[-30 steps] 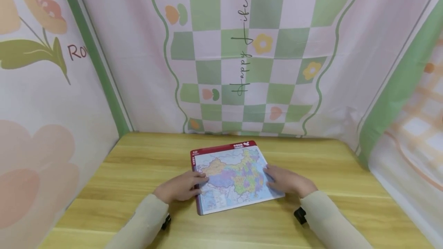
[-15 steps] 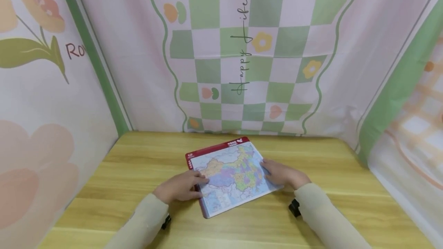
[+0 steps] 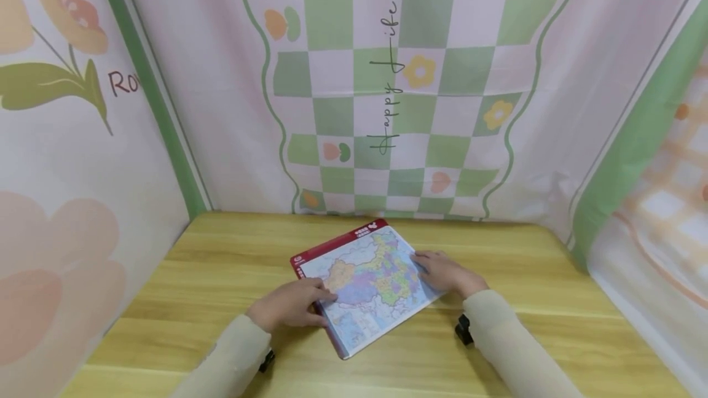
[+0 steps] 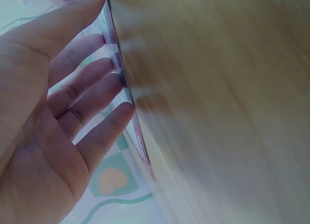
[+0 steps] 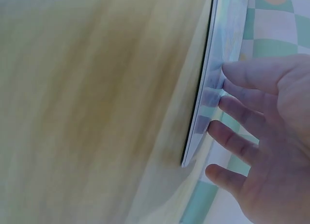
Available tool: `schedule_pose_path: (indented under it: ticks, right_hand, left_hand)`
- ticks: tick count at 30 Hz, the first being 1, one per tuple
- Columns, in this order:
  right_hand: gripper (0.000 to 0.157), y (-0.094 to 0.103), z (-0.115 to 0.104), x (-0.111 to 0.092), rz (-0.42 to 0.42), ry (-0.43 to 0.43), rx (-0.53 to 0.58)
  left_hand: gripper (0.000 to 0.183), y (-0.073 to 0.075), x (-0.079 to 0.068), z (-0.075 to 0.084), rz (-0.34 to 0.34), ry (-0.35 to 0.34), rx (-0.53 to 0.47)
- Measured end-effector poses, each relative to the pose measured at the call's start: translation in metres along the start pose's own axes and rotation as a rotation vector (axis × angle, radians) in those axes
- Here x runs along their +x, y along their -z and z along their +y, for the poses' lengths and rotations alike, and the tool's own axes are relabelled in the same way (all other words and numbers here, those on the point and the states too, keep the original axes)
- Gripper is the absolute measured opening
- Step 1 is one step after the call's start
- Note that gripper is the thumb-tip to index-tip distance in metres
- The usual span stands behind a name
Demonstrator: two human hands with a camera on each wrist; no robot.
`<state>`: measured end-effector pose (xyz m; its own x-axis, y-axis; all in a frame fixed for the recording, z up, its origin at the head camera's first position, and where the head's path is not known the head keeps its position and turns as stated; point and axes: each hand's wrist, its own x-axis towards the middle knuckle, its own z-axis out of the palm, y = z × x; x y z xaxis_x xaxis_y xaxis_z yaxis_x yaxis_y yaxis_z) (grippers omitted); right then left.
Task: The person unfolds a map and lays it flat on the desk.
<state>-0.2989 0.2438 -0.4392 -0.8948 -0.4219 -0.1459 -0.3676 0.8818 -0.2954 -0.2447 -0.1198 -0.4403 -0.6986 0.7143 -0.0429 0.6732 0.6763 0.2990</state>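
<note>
A thin flat map board (image 3: 359, 287) with a red border and a coloured map lies on the table, turned at an angle in the head view. My left hand (image 3: 293, 304) rests on its left edge, fingertips on the surface. On the right side, my right hand (image 3: 447, 272) touches the opposite edge with extended fingers. In the left wrist view the fingers (image 4: 99, 95) of the left hand meet the board's edge (image 4: 140, 149). The right wrist view has the right hand (image 5: 271, 122) with several fingertips against the glossy board (image 5: 208, 95).
The wooden table (image 3: 221, 250) runs back to a hanging curtain (image 3: 376, 78) with green checks and flowers. Patterned cloth walls stand on the left (image 3: 61, 171) and right (image 3: 652, 214). Dark wrist devices hang under both sleeves.
The map board has turned counter-clockwise: its far right corner has moved left and its near left corner toward me. My right hand has moved left and slightly away; the left hand has barely shifted.
</note>
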Motion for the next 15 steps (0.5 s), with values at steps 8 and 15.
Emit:
schedule_pose_path:
  ticks: [8,15]
  right_hand:
    - [0.047,0.0,-0.006,0.005,0.005,-0.062,0.009]
    - [0.047,0.002,-0.011,0.011,0.006,-0.091,-0.015]
  left_hand:
    - [0.051,0.0,0.002,0.006,0.0,-0.019,-0.045]
    - [0.05,-0.002,0.005,0.01,-0.009,-0.019,-0.056]
